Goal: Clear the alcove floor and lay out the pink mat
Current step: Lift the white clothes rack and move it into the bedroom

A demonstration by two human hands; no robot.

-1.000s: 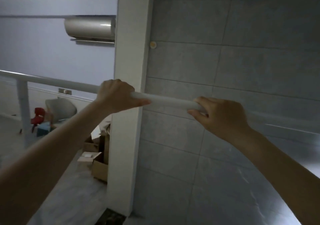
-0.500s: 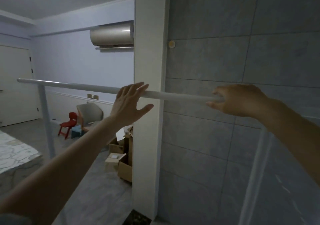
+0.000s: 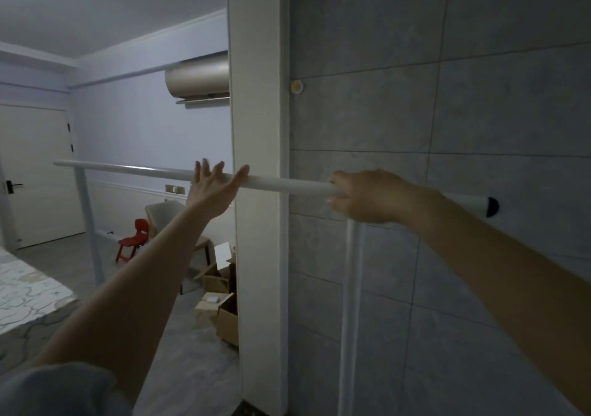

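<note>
Room: we look at a dim space with a grey tiled wall (image 3: 479, 127) on the right and a pale lilac room opening on the left, split by a white square pillar (image 3: 259, 127).
Rack: we hold a white tubular metal clothes rack (image 3: 287, 186) up in front of the pillar; its horizontal top bar crosses the pillar from left to right, one upright leg (image 3: 89, 230) hangs well left of the pillar and the other (image 3: 350, 303) just right of it, and a black cap (image 3: 492, 207) closes the bar's right end.
Right hand: our right hand (image 3: 367, 196) has its fingers curled round the top bar, right of the pillar, above the nearer leg.
Left hand: our left hand (image 3: 212, 187) is spread, fingers straight, palm against the bar at the pillar's left edge, gripping nothing.
Pink mat: we cannot find it anywhere in view.
Behind the pillar: open brown cardboard boxes (image 3: 224, 300) sit on the floor at its left foot.
Further left of the pillar: a small red plastic chair (image 3: 134, 239) and a beige chair (image 3: 163, 212) stand by the far wall, and a white door (image 3: 35, 175) is beyond them.
High left of the pillar: a champagne-coloured wall air conditioner (image 3: 198, 78).
Far lower left: a white marbled floor covering (image 3: 22, 291).
Just right of the pillar: a small round yellowish wall knob (image 3: 296, 86).
</note>
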